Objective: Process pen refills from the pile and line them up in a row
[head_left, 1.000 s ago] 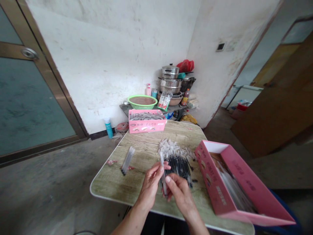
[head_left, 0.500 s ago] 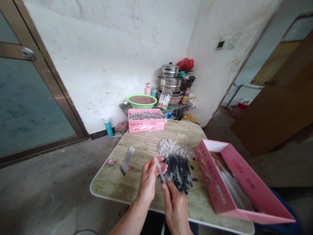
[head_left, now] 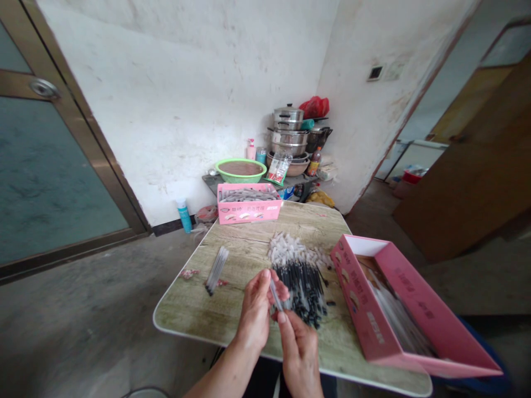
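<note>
A slim translucent plastic tube [head_left: 276, 294] is held at a slant between my hands above the front of the table. My right hand [head_left: 299, 341] pinches its lower end between thumb and fingers. Around its upper end my left hand [head_left: 256, 303] is closed, thumb on top and fingers curled behind. Just beyond my hands lies a pile of thin black sticks [head_left: 302, 290], and behind it a heap of small whitish translucent pieces [head_left: 292, 249]. To the left, several tubes with black ends [head_left: 217, 271] lie side by side in a small bundle.
A pink box [head_left: 249, 214] full of similar tubes stands at the table's far edge. On the right, a larger open pink box [head_left: 360, 309] holds long translucent pieces. Behind the table are a green basin [head_left: 240, 178] and stacked steel pots [head_left: 288, 135].
Both hands have shifted slightly, and the left hand sits a little lower and further right. The tube remains between them, with less of it showing.
</note>
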Available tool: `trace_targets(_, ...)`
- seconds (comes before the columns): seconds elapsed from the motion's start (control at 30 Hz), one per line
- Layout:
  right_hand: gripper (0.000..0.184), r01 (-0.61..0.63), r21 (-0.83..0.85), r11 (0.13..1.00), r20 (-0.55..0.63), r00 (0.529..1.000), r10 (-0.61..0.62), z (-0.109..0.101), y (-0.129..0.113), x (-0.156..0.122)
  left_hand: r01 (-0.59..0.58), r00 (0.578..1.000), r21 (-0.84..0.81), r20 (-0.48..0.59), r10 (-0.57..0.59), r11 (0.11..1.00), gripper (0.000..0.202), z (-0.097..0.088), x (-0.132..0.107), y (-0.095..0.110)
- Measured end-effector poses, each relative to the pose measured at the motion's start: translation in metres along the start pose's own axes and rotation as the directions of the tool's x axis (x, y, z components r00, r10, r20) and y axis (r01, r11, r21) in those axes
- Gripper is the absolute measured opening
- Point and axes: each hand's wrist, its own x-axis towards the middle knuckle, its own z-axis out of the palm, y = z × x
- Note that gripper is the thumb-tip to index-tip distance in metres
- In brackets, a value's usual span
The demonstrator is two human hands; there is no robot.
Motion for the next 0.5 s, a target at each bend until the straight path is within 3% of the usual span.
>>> trace_targets(0.13, 0.041, -0.215, 0.309, 0.926, 0.056, 0.977, 0.208, 0.006, 0.016, -0.001, 0.09, 0.996, 0.072, -0.021, -0.088, 0.993, 0.039, -0.003, 0.001, 0.0)
trace_targets(0.2, 0.041, -0.271, 0.399, 0.876, 0.068, 0.961, 0.267, 0.01, 0.025, 0.001, 0.076, 0.997, 0.093, -0.005, -0.076, 0.993, 0.041, -0.007, 0.006, 0.0)
trace_targets(0.37, 0.041, -0.283, 0.385, 0.879, 0.029, 0.955, 0.295, 0.016, 0.039, 0.011, 0.095, 0.994, 0.116, 0.038, -0.1, 0.989, 0.056, -0.02, 0.009, -0.009)
trace_targets(0.5, 0.042, -0.267, 0.309, 0.913, 0.001, 0.96, 0.28, 0.014, 0.039, 0.019, 0.057, 0.993, 0.22, 0.085, -0.077, 0.974, 0.052, -0.029, 0.002, -0.021)
